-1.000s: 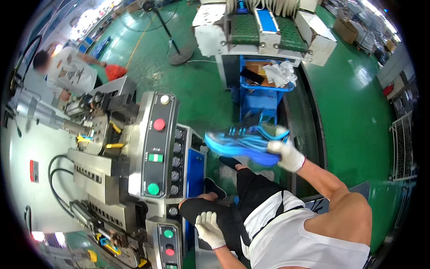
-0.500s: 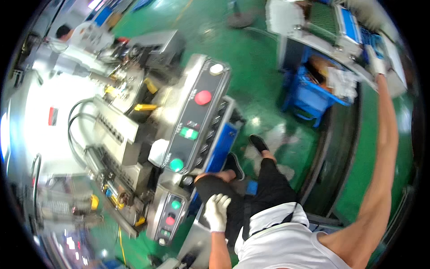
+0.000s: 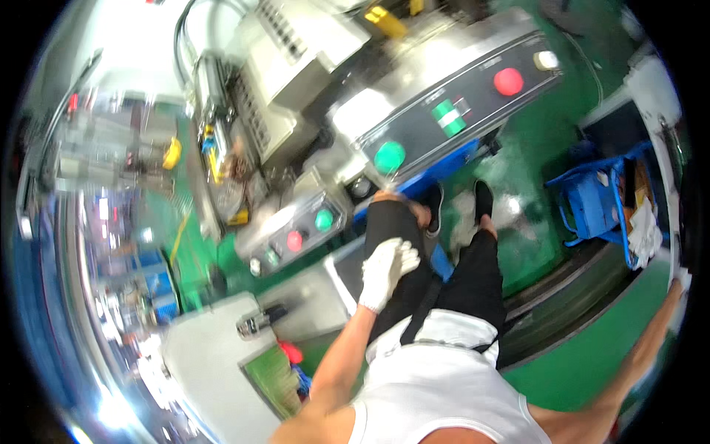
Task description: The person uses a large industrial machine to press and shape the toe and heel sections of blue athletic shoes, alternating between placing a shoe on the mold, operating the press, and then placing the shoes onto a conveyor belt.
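Observation:
My left hand (image 3: 388, 270) wears a white knitted glove and hangs over my left thigh. Its fingers curl together, with no object showing in them. Beyond it, apart from the hand, are a small control box (image 3: 296, 235) with green and red buttons and a longer dark control panel (image 3: 455, 111) with green, red and white buttons. Far out to the right, my right arm stretches toward the picture's edge. There my right hand (image 3: 681, 281), also in a white glove, is blurred and partly cut off beside a pale bench edge (image 3: 673, 214); its fingers cannot be made out.
A blue stool-like rack (image 3: 595, 207) at the right bears a basket with a white cloth (image 3: 645, 233). Metal machinery (image 3: 274, 81) fills the upper left. A pale cabinet top (image 3: 214, 362) stands at lower left. A dark floor rail (image 3: 569, 296) curves past my legs.
My view has swung left, so the panels and blue rack sit farther right. My right hand has come away from the blue tray at the bench, lower and out toward the picture's edge.

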Motion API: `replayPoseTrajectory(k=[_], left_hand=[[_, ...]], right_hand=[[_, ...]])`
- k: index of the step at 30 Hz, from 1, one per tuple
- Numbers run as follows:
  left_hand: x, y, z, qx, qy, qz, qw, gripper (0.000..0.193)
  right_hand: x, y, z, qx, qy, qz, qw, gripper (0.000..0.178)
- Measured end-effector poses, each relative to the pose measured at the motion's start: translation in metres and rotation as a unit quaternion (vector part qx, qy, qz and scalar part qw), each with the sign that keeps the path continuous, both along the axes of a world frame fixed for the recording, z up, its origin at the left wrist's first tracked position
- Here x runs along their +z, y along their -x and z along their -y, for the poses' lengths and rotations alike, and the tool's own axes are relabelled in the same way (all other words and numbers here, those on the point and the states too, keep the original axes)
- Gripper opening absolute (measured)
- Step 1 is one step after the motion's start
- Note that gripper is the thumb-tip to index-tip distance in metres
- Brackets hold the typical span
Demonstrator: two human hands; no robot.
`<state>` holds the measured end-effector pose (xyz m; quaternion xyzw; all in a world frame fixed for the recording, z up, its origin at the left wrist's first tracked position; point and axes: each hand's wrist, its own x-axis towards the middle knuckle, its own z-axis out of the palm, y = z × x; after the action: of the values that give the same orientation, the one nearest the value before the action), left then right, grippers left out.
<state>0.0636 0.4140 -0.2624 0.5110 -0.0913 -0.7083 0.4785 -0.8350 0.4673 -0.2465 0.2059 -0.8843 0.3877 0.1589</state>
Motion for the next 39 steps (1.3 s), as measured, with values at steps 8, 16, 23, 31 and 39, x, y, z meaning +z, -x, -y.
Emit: replayPoseTrajectory(k=[8,16,23,31,39], left_hand=[[0.025,-0.009,-0.023,0.018,0.048,0.082,0.995,0.032],[0.036,-0.125,-0.118,0.204,0.030,0.233,0.950,0.028],[-0.075,-0.262,-0.378,0.385,-0.202,0.447,0.782,0.031],[-0.051,-0.358,-0.605,0.328,-0.504,0.640,0.478,0.041],[-0.100,-0.378,-0.646,0.256,-0.536,0.615,0.519,0.055]], right_hand=[[-0.117,-0.423,0.029,0.268,0.148,0.571,0.762,0.040],[-0.011,-0.684,0.112,0.686,-0.168,0.383,0.595,0.057],[-0.019,-0.679,0.139,0.686,-0.303,0.273,0.603,0.053],[-0.033,-0.598,0.111,0.607,-0.462,0.016,0.646,0.062],[-0.028,-0.634,0.145,0.614,-0.489,-0.007,0.620,0.068]])
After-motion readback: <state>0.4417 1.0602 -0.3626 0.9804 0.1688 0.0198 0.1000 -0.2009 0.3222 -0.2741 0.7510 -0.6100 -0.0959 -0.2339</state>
